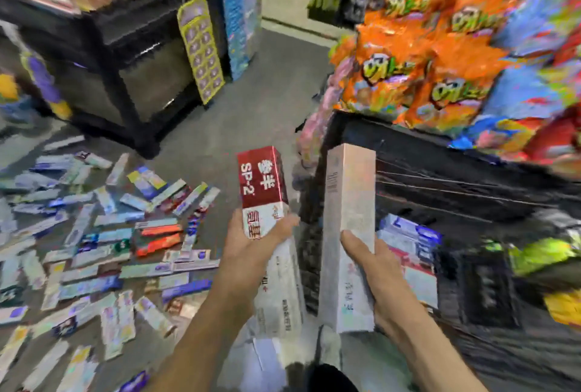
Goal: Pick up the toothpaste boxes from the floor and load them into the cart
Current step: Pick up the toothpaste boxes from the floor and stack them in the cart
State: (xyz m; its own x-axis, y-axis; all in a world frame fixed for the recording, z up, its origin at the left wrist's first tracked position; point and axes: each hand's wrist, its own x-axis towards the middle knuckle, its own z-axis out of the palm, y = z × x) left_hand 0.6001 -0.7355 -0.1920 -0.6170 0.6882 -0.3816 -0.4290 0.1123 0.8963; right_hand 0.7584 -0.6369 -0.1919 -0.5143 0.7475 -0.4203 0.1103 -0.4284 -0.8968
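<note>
My left hand (pixel 251 243) grips a red and white toothpaste box (pixel 262 184) held upright, with a second white box (pixel 281 291) under it in the same hand. A tall pale pink toothpaste box (pixel 349 221) stands on end in the grip of my right hand (pixel 371 272). Both hands hover beside the black mesh cart (pixel 440 177) on the right, which holds a few toothpaste boxes (pixel 408 240) inside. Several more toothpaste boxes (pixel 103 234) lie scattered over the grey floor on the left.
A black shelving unit (pixel 125 55) stands at the back left with a yellow hanging card (pixel 201 48) on its end. Orange snack bags (pixel 424 55) fill the display above the cart. The aisle floor (pixel 267 83) runs away between them. The picture is blurred.
</note>
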